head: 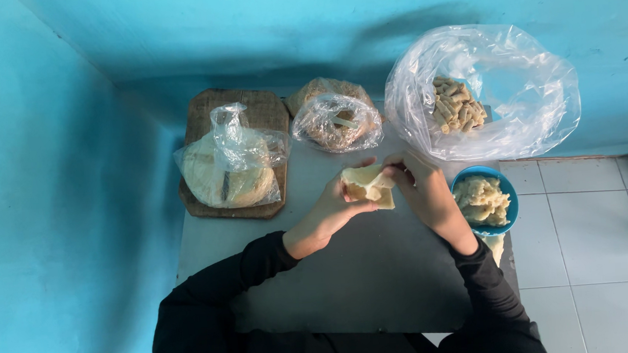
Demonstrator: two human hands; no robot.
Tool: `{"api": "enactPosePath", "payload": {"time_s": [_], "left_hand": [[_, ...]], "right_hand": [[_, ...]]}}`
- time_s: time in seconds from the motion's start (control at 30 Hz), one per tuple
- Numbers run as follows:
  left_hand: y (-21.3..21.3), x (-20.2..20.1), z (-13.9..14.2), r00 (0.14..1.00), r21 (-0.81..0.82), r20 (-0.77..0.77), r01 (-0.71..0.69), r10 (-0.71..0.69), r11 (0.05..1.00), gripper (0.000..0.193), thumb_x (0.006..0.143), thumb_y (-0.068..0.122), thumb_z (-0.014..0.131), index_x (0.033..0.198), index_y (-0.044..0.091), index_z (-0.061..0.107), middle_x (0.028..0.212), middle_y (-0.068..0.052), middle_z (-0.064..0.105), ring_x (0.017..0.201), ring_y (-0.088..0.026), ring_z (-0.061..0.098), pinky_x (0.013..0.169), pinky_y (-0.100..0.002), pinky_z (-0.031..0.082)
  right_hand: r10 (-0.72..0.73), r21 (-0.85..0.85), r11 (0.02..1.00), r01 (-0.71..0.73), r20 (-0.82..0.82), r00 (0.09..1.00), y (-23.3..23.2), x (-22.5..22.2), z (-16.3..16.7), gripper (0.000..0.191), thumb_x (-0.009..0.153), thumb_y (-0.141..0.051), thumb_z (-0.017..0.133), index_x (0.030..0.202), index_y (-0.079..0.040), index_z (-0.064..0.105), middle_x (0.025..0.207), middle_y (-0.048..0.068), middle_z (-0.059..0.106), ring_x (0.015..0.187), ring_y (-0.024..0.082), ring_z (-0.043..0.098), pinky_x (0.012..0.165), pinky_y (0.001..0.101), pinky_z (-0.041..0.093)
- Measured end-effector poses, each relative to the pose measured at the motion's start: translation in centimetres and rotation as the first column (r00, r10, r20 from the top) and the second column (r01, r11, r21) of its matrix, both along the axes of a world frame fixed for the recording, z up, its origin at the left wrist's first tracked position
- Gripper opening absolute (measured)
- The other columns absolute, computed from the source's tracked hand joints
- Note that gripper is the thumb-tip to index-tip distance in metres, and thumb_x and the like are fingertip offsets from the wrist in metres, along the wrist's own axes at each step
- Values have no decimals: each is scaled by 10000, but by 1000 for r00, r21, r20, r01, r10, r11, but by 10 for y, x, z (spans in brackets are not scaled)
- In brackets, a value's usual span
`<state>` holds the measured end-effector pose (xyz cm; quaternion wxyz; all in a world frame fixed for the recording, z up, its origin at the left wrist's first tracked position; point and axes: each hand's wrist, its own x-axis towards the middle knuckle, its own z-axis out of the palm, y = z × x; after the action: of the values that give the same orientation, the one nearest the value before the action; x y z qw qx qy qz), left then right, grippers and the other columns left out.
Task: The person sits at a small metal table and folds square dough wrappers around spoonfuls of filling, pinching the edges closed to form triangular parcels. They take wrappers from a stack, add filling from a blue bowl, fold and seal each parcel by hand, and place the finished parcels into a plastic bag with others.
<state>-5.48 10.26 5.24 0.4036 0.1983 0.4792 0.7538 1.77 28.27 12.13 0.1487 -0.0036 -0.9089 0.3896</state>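
Observation:
Both my hands hold a pale, thin dough wrapper (368, 182) above the middle of a grey table (350, 270). My left hand (331, 212) cups the wrapper from below and the left. My right hand (420, 191) pinches its right edge, with the fingers folded over it. A fold of the wrapper stands up between the two hands. Just to the right of my right hand stands a blue bowl (507, 194) with pale yellow filling in it.
A wooden board (261, 110) at the back left bears a clear bag of flat round wrappers (229, 168). A bag of brown crumbs (336, 120) lies behind my hands. At the back right, a large open clear bag (522, 103) holds several finished rolls. Blue walls enclose the table; white tiled floor lies to the right.

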Motion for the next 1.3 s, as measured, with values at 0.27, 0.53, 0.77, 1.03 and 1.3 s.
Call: {"api": "enactPosePath", "payload": {"time_s": [0.27,0.53,0.77,1.03,1.3], "left_hand": [[-10,-17,-16,968,-109,249,73,-44,991,624,964,204,631,1538,94,411,1268,-57,623,1130,-132,657,949,-300,546],[-29,-25,-41,984,-77,126,139,-128,987,718,991,230,673,1583,32,317,1310,-80,595,1191,-150,626,1016,-323,552],[-28,-26,-67,975,-35,-188,111,-116,993,749,935,202,762,1546,-16,387,1272,-52,629,1163,-143,605,1005,-310,524],[-40,12,-60,953,-45,-14,302,-303,952,521,975,126,680,1455,-8,530,1396,-56,656,1289,-129,614,1123,-312,477],[-50,17,-37,949,-52,62,313,-310,948,486,996,67,622,1469,14,525,1426,-58,650,1312,-136,598,1141,-317,456]], "right_hand": [[267,-91,962,-258,109,958,-3,-8,-15,147,968,-46,626,1096,-52,698,966,65,679,742,173,596,679,301,479],[295,-51,955,-291,216,931,-2,-28,-26,211,864,-158,760,1068,-104,759,910,21,720,739,148,620,681,315,487],[261,-154,959,-236,168,951,11,-43,-74,201,933,-161,757,1096,-48,724,940,43,729,815,148,618,739,291,500],[280,-641,768,-17,312,908,39,-46,-89,232,1003,-97,635,1193,34,614,1056,134,750,972,161,719,856,295,573],[435,-619,776,-119,390,811,31,-32,-112,358,1027,-194,577,1308,24,621,1163,90,721,990,138,695,843,294,572]]}}
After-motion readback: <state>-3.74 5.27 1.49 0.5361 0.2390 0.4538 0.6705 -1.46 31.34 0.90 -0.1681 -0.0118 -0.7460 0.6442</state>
